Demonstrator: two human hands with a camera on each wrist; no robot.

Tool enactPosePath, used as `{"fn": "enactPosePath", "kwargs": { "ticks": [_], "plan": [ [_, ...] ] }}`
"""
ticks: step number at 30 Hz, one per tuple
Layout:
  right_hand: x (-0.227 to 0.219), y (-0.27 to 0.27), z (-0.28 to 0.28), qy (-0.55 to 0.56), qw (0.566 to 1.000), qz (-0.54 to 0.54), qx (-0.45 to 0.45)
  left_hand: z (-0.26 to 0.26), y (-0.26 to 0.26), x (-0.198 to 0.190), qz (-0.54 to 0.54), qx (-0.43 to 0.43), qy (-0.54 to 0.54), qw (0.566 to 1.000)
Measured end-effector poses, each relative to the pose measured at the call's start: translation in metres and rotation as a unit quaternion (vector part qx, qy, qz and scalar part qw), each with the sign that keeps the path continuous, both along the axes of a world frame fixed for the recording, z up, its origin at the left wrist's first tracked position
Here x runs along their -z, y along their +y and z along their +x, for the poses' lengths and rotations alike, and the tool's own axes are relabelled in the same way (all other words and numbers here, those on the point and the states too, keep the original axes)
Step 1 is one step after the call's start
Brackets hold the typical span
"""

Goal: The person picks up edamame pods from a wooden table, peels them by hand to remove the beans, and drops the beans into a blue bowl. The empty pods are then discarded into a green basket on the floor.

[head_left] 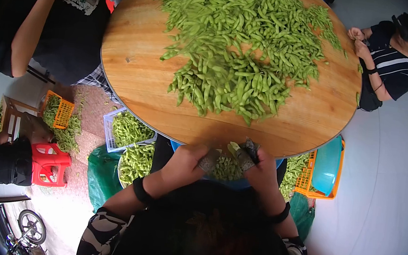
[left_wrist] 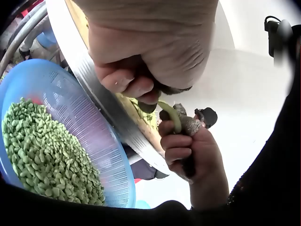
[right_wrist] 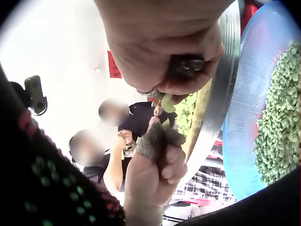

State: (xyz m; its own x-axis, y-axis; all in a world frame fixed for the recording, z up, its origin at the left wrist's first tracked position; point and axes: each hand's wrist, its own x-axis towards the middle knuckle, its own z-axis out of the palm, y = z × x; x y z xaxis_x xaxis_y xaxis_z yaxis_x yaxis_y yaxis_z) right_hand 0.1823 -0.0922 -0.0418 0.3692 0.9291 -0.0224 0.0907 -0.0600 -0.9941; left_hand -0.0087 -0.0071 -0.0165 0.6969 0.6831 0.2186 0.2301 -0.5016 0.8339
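My right hand (head_left: 262,173) pinches a green soybean pod (left_wrist: 172,115) between thumb and fingers, with grey patterned wrapping on the thumb. Something dark and shiny shows in its palm in the right wrist view. Opposite it, my left hand (head_left: 187,163) has curled fingers and a similarly wrapped thumb (right_wrist: 149,143). A bit of green shows by its fingertips, but I cannot tell whether they grip it. Below both hands is a blue colander (left_wrist: 115,162) with many shelled green beans (left_wrist: 51,160). A large heap of soybean pods (head_left: 242,25) covers much of the round wooden table (head_left: 133,83).
The table's metal rim (left_wrist: 113,110) runs close beside the hands. More pods fill a pale crate (head_left: 109,128) at the left. An orange crate (head_left: 304,180) and a teal basin (head_left: 326,165) stand at the right. Other people sit around, one near a red stool (head_left: 52,162).
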Motion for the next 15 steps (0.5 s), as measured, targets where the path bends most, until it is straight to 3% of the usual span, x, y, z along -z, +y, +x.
{"fn": "enactPosePath", "kwargs": {
  "ticks": [1, 3, 4, 6, 7, 9, 13, 15],
  "plan": [
    [-0.002, -0.001, 0.002, 0.001, 1.0, -0.004, 0.002, -0.005, -0.002, 0.001, -0.004, 0.002, 0.001, 1.0],
    [-0.011, -0.005, 0.005, -0.029, 0.997, -0.068, -0.032, -0.013, -0.007, 0.002, 0.069, 0.041, 0.133, 0.988],
    [-0.006, -0.007, 0.003, -0.028, 0.997, -0.07, -0.031, -0.012, -0.009, 0.002, 0.067, 0.042, 0.134, 0.988],
    [0.001, -0.007, -0.001, -0.087, 0.994, -0.039, -0.06, -0.006, -0.012, -0.002, -0.096, -0.001, 0.092, 0.991],
    [-0.003, -0.007, -0.006, -0.088, 0.994, -0.039, -0.06, -0.003, -0.012, -0.006, -0.096, -0.001, 0.091, 0.991],
    [-0.015, -0.005, -0.016, -0.137, 0.979, 0.093, -0.118, 0.003, -0.011, -0.011, -0.363, -0.028, -0.03, 0.931],
    [-0.02, 0.012, 0.004, -0.214, 0.972, 0.078, -0.05, -0.007, -0.004, 0.004, -0.28, -0.054, -0.097, 0.953],
    [-0.015, 0.031, 0.017, -0.427, 0.897, 0.084, 0.077, -0.027, 0.005, 0.004, -0.254, -0.115, -0.123, 0.952]
  ]
}}
